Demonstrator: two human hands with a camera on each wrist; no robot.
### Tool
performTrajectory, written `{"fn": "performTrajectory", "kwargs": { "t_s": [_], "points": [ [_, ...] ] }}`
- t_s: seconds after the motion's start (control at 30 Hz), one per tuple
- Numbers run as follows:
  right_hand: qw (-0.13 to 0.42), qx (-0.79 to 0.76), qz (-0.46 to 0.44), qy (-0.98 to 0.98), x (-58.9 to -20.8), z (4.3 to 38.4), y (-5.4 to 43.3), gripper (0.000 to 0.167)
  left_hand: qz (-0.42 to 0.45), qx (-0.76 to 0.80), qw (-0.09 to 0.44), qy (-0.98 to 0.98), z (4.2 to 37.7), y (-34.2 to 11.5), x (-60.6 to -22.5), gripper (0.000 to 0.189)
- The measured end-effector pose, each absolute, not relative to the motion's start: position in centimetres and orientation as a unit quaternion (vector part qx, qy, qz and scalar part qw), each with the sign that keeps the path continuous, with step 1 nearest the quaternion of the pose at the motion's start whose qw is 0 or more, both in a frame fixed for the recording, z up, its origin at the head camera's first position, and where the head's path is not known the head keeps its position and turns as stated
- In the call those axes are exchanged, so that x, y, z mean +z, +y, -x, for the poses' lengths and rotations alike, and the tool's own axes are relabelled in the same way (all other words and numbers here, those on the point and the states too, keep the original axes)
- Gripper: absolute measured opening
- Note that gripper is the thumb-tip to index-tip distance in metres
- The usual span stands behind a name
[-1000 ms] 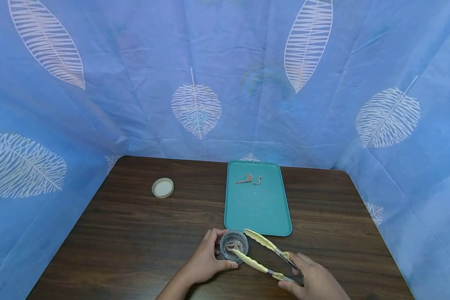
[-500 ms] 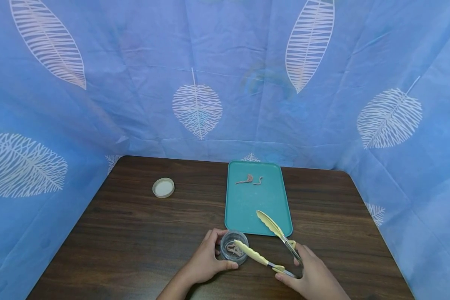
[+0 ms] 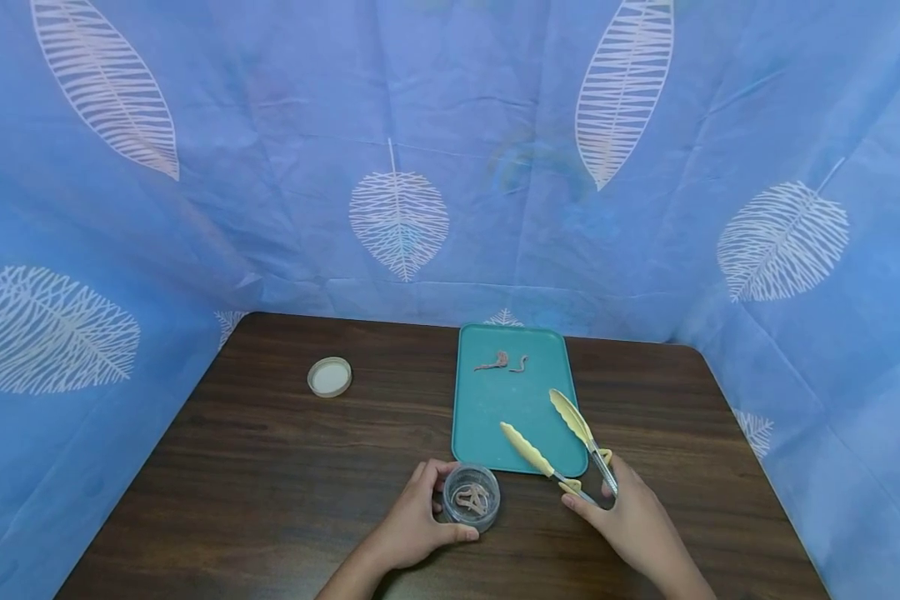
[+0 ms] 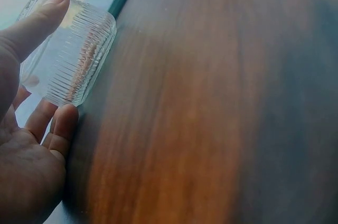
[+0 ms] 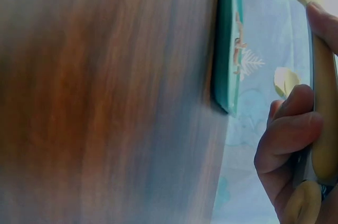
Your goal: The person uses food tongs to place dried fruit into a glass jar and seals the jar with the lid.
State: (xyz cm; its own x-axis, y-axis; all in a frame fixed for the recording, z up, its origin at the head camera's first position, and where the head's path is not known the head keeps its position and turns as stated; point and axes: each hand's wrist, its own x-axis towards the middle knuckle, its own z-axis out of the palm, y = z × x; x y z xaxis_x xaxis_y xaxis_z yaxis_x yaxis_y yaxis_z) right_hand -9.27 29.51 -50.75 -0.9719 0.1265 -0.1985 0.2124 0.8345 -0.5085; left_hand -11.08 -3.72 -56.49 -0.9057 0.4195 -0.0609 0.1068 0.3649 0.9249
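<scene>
My left hand (image 3: pixel 412 521) holds a clear ribbed jar (image 3: pixel 471 518) upright on the table, thumb in front and fingers behind. Several pinkish, worm-like strips (image 3: pixel 471 498) lie in the bottom of the jar. My right hand (image 3: pixel 633 517) grips a pair of tongs (image 3: pixel 528 450) with pale yellow scalloped tips and metal arms. Their arms are spread, with nothing between the tips, over the near part of a teal tray (image 3: pixel 510 417). Near the tray's far end lie a bunched pinkish strip (image 3: pixel 495 362) and a smaller curved strip (image 3: pixel 521 364). The left wrist view shows the jar's ribbed wall (image 4: pixel 79 49) close up.
A round lid (image 3: pixel 330 377) with a white inside lies on the dark wooden table (image 3: pixel 285 467), left of the tray. Blue cloth (image 3: pixel 472 225) with white leaf prints hangs behind the table and along both sides.
The tongs have moved out of the jar, up and to the right, over the tray. The pinkish strips stay in the jar. My left hand keeps its hold.
</scene>
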Motion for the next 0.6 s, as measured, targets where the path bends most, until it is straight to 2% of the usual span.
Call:
{"fn": "performTrajectory", "kwargs": {
  "t_s": [0.07,0.27,0.5,0.6],
  "points": [
    [0.075,-0.268,-0.085,0.957,-51.0,9.9,29.7,0.1,-0.161,0.54,0.144,0.814,11.1,-3.7,-56.6,0.085],
    [0.067,-0.247,-0.07,0.964,-51.5,11.7,30.1,0.103,-0.162,0.539,0.14,0.815,11.3,-3.8,-56.8,0.085],
    [0.072,-0.23,-0.055,0.969,-51.9,13.8,30.5,0.119,-0.162,0.537,0.142,0.816,11.3,-3.8,-56.9,0.085],
    [0.069,-0.225,-0.049,0.971,-51.8,14.7,30.7,0.121,-0.165,0.54,0.14,0.813,11.3,-3.8,-56.8,0.084]
  ]
}}
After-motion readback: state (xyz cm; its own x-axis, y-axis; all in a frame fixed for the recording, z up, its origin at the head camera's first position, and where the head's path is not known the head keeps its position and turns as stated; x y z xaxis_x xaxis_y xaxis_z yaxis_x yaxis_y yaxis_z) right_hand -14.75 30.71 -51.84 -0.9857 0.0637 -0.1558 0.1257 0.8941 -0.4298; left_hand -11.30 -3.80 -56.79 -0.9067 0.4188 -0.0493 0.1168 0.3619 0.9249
